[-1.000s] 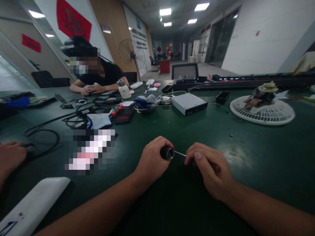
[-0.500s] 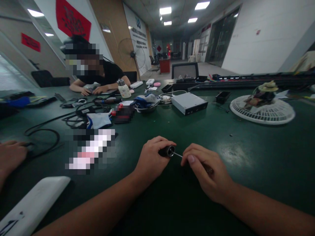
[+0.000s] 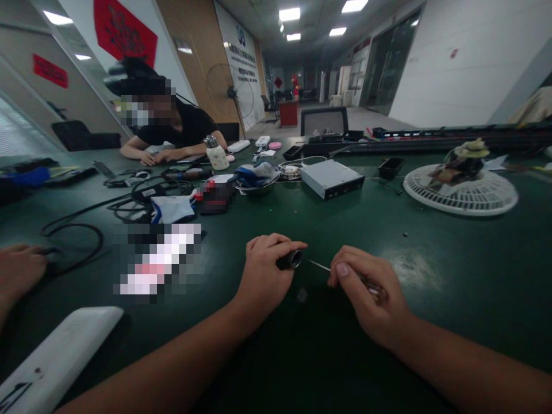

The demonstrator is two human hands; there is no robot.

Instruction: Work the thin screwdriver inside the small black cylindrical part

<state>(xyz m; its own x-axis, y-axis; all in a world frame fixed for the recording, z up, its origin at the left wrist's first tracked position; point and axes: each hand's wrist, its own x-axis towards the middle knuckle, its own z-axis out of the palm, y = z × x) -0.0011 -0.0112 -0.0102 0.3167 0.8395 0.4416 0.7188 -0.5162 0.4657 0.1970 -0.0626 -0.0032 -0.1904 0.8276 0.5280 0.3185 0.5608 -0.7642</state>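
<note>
My left hand (image 3: 268, 270) is wrapped round a dark cylinder (image 3: 295, 259), whose round hollow end faces right. Most of the cylinder is hidden in the palm, so its kind is unclear. In my right hand (image 3: 370, 290) is a screwdriver (image 3: 318, 264); its thin metal shaft points left and its brownish handle lies within the fingers. The shaft's tip is a short gap away from the cylinder's opening. Just below the left hand there is a small, blurred, clear-looking piece (image 3: 302, 295).
A white fan grille (image 3: 461, 201) lies at right, a grey disc drive (image 3: 331, 179) behind the hands. On the left are a white board-like thing (image 3: 64, 351), a black cable (image 3: 101, 236) and another person's hand (image 3: 21, 273). A person (image 3: 181, 126) sits across the table.
My right hand has drawn the screwdriver right, out of the cylinder's open end. A small clear-looking piece now shows below the left hand. The cylinder has turned slightly.
</note>
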